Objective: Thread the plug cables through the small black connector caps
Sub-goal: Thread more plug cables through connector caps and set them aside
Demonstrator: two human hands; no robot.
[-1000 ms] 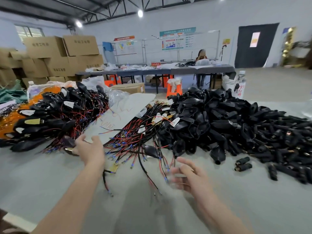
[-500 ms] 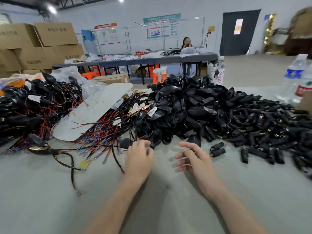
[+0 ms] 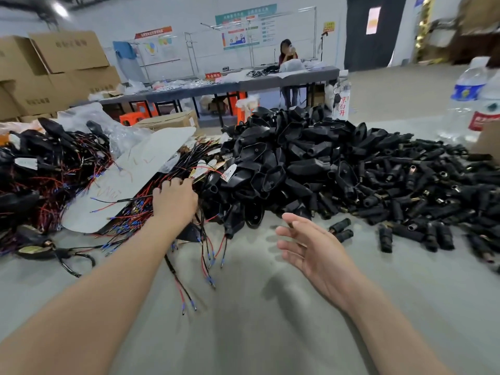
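The left hand point(image 3: 174, 201) lies on the tangle of plug cables point(image 3: 130, 216) toward the left side of the bench point(image 3: 257, 307), fingers bent down into the wires. Whether it grasps one cannot be told. The right hand point(image 3: 311, 244) hovers released, palm turned inward, near two loose connector caps point(image 3: 341, 230) just off the big heap of caps point(image 3: 419, 190) along the right side.

The likely trouble is the tangle. Pulling one cable could drag its neighbours out with it, or sweep the plug housings point(image 3: 278, 163) heaped mid-bench toward the near edge. The round caps could roll if knocked.

Nothing on the bench is binned; parts lie in loose piles. The cardboard boxes point(image 3: 67, 52) beyond the far left corner show no contents. A water bottle point(image 3: 466, 96) stands at the far right corner, its level hard to read.
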